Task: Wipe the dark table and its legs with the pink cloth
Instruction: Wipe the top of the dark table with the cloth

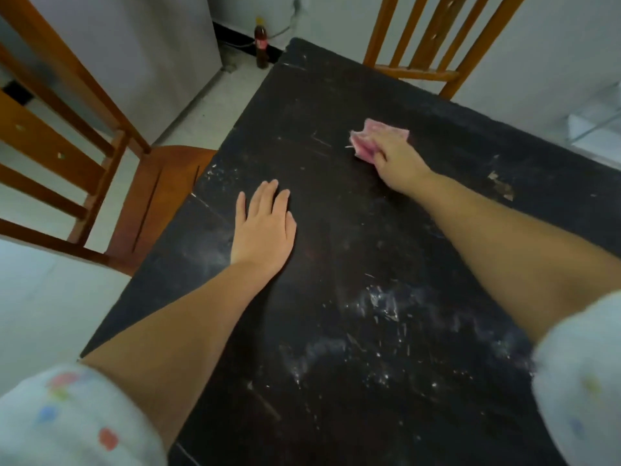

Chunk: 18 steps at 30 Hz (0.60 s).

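The pink cloth lies bunched on the dark counter, right of centre in the upper half of the frame. The right hand is closed over its near edge, with the fingers curled into the folds and pressing them onto the surface. The crumpled fabric pokes out past the knuckles toward the upper left. The left hand rests flat and spread on the counter at mid-frame, holding nothing, well apart from the cloth and seemingly bracing the body.

What matters for the coming stroke is where the dirt lies relative to the cloth. The heaviest whitish smears sit in the lower right of the frame, close to the person and back along the line of the right forearm. A lighter scatter of specks marks the left edge of the counter, above the left hand. The cloth is at the far reach of the arm, so the likely move is a pull down the frame toward the body through that dusty patch. The right hand already has the cloth, so no handover seems needed.

The cloth looks thin, soft and wadded, pale pink with deeper pink creases. The counter's legs are out of view, so that part of the job appears yet to be done. A wooden chair stands tight against the left edge.
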### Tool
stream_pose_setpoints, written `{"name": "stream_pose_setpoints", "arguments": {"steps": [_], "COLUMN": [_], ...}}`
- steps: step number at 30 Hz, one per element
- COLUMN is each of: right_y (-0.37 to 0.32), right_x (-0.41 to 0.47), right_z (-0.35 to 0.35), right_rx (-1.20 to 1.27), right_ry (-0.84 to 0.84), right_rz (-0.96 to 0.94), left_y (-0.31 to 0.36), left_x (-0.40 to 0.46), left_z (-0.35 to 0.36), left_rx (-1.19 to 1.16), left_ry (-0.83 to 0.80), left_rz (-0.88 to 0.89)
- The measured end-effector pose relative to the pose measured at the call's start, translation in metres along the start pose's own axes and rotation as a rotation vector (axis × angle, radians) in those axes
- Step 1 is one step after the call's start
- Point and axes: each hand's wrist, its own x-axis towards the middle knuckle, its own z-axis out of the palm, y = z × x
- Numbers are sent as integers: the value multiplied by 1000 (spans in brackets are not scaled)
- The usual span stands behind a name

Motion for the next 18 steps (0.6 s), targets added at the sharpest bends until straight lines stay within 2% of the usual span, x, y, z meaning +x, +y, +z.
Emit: {"name": "stream_pose_setpoints", "arguments": {"steps": [2,4,7,9,10,12,15,18], "right_y": [-16,-36,-63,-64,-60,-55,-21,31], "right_x": [-34,-103,-211,-234,-225,-176,-65,-1], "right_z": [26,41,46,38,29,1,-36,-40], "right_rx": [17,75,146,229,292,328,161,42], "right_ry": [-27,-133,-420,-614,-639,-503,-169,-41], "right_rz": [-147,-301,-405,-508,-527,-469,-266,-11], "left_y": [-3,-3,1,2,2,2,2,2], "left_x": [2,3,3,3,3,2,2,3], "left_z": [0,-4,-6,-5,-4,-3,-3,-2], "left_rx": [-22,-58,-24,9,18,20,23,32], "left_ry": [3,-2,-17,-27,-29,-31,-29,-16], "left_rz": [3,2,-7,-6,-7,-13,-14,-13]}}
